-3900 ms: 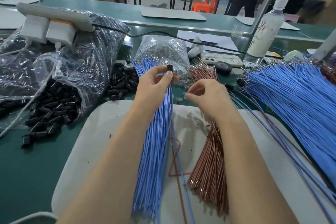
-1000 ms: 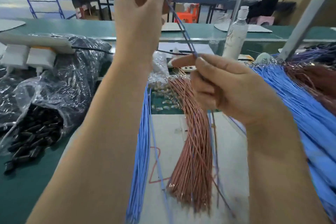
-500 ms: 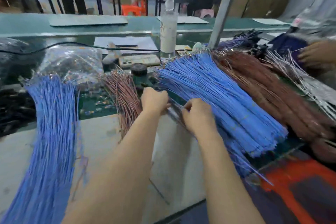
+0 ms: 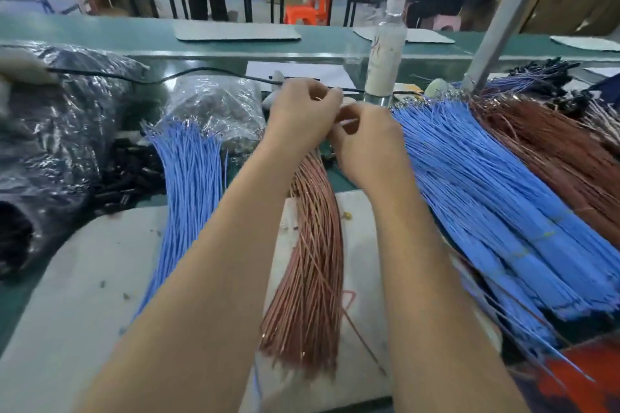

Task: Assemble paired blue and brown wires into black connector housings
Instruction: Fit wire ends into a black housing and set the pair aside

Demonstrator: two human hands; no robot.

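1. Brown wires (image 4: 312,278) lay in a fanned bundle directly under the hands and forearms, their far ends reaching up beneath the fingers.
2. The left hand (image 4: 302,114) and the right hand (image 4: 365,141) were raised close together over that bundle's far end, fingers curled inward and fingertips almost meeting.
3. Blur hid whatever sat between the fingers, so I could not tell whether either hand gripped a wire or a housing.
4. A bundle of blue wires (image 4: 188,184) lay just left of the left forearm, running alongside the brown one.
5. Black connector housings (image 4: 127,178) were heaped farther left of the hands, spilling from a dark plastic bag (image 4: 67,131).
6. A clear bag (image 4: 214,107) sat just left of the left hand, beyond the blue bundle's far ends.
7. Right of the right hand spread a large blue pile (image 4: 486,194), with a darker brown pile (image 4: 553,151) beyond it.
8. A plastic bottle (image 4: 385,50) stood upright just beyond the hands.
9. A white mat (image 4: 84,278) on the green table (image 4: 20,298) carried both bundles under the forearms.
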